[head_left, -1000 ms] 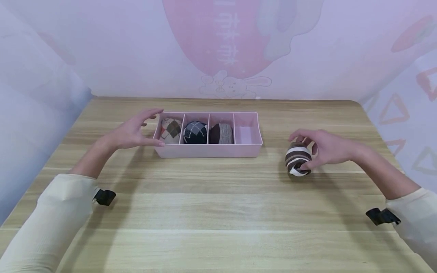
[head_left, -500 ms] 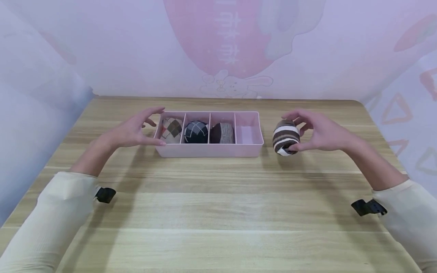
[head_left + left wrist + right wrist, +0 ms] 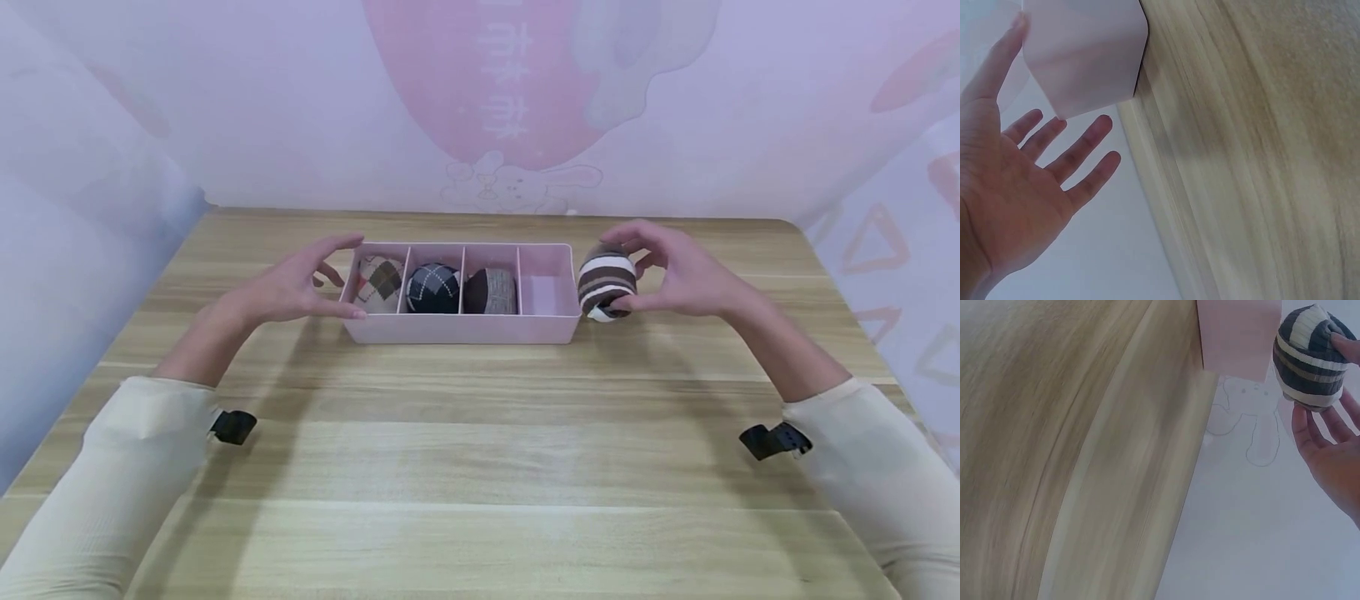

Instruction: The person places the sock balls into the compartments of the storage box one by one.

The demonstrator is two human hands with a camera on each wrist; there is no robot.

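A pink box point(image 3: 457, 332) with four compartments stands on the wooden table point(image 3: 480, 450). Its three left compartments hold an argyle beige sock ball point(image 3: 378, 282), a dark argyle sock ball point(image 3: 432, 288) and a brown-grey sock ball point(image 3: 491, 291); the rightmost compartment point(image 3: 546, 292) is bare. My right hand point(image 3: 675, 271) grips a brown-and-white striped sock ball point(image 3: 604, 282) in the air just right of the box's right end. The same striped sock ball point(image 3: 1310, 359) shows beside the box point(image 3: 1238, 334) in the right wrist view. My left hand point(image 3: 300, 283) is spread at the box's left end, thumb against its front wall point(image 3: 1079, 56).
The table's back edge meets a pink-and-lilac printed backdrop point(image 3: 510, 108). A pale curtain point(image 3: 67, 250) hangs along the left side.
My right hand lifted the striped sock ball off the table and carried it left and away from me, up to the box's right end. The left hand stayed put.
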